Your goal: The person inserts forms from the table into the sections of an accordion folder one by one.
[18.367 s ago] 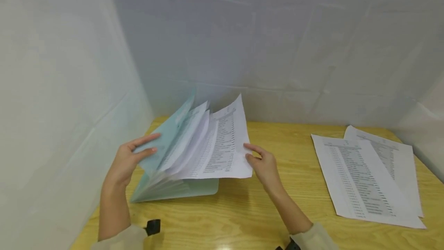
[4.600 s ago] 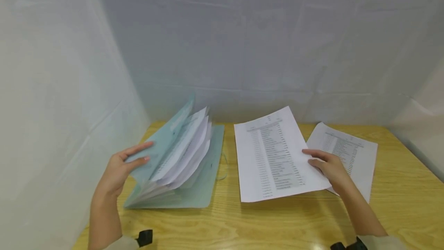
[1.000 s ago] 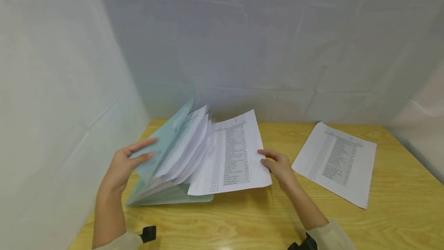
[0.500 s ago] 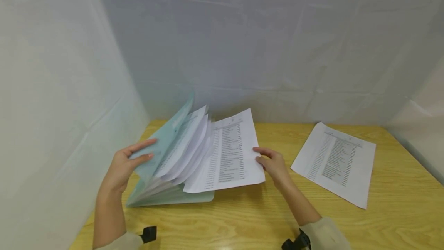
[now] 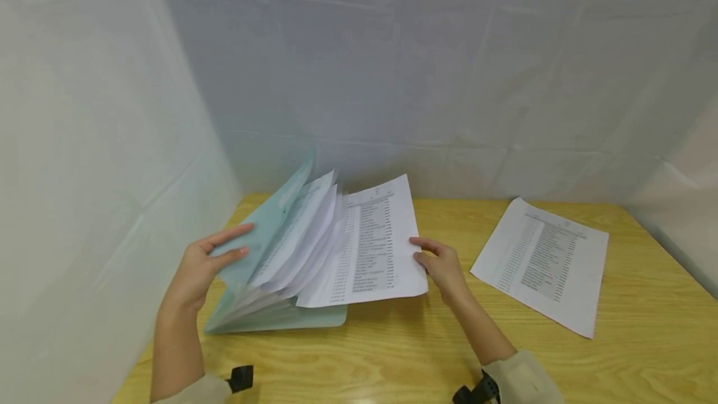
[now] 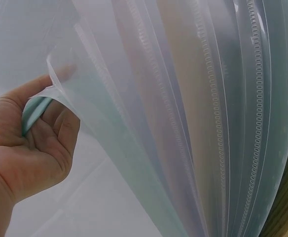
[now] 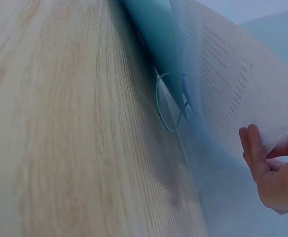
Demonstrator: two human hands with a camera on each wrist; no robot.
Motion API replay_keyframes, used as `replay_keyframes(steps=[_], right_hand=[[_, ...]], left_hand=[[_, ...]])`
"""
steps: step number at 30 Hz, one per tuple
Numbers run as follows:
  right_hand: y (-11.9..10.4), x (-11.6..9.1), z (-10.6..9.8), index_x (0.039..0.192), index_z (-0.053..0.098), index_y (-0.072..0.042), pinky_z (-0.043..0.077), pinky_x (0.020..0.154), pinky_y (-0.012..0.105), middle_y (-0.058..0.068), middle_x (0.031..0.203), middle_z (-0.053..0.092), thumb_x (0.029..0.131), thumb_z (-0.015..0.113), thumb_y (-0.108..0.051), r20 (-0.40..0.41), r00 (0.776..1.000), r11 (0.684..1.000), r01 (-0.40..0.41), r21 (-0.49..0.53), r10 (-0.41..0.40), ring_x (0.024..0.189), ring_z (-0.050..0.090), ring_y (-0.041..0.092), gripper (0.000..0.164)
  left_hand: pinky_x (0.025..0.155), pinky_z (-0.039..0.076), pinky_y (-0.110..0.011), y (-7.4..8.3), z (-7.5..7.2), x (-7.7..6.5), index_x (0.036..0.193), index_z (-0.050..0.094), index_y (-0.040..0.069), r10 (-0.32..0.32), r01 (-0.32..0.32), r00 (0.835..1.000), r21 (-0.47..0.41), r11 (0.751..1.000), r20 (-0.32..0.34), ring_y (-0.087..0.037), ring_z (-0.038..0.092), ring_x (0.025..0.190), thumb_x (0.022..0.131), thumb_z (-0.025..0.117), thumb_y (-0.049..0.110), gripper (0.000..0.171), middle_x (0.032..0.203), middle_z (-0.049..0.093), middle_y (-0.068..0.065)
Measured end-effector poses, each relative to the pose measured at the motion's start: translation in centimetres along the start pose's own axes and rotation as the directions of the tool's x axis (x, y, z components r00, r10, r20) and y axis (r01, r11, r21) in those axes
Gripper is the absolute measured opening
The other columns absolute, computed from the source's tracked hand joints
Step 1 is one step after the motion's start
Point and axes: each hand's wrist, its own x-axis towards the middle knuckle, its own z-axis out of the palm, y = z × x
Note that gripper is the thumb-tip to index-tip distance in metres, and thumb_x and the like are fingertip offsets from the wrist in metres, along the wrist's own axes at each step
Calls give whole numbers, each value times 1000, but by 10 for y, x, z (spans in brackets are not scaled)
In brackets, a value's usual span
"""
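A light teal folder [image 5: 269, 226] with clear sleeves stands partly spread at the left of the table. My left hand [image 5: 199, 267] holds its raised cover and front sleeves between thumb and fingers. In the left wrist view, several clear sleeves [image 6: 149, 89] fan out beside that hand. My right hand [image 5: 443, 267] pinches the right edge of a printed sheet [image 5: 373, 242], whose left part overlaps the folder's sleeves. Seen from the right wrist, the sheet [image 7: 223, 74] curves up from the teal cover, with thumb and fingers at its edge. The sheet's far left edge is hidden among the sleeves.
Another printed sheet [image 5: 546, 267] lies on the wooden table [image 5: 359, 360] at the right. A thin elastic loop [image 7: 159, 101] hangs at the folder's edge. White sheeting [image 5: 392, 67] rises behind and at both sides.
Since several seconds ago, one sheet was lifted from the right and carried left to the folder. Over the last second it shifted slightly left into the sleeves. My left hand stays put.
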Motion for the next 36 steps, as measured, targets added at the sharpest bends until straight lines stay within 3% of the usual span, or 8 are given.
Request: replay_keyframes(steps=[36], right_hand=[[0, -8, 50, 116, 61, 3, 51, 72, 30, 20, 123, 52, 88, 56, 2, 47, 998, 991, 44, 126, -50, 89, 60, 23, 29]], left_hand=[[104, 10, -53, 3, 4, 0, 127, 54, 1, -7, 7, 1000, -31, 1000, 3, -33, 19, 133, 86, 67, 17, 46, 140, 37, -16]])
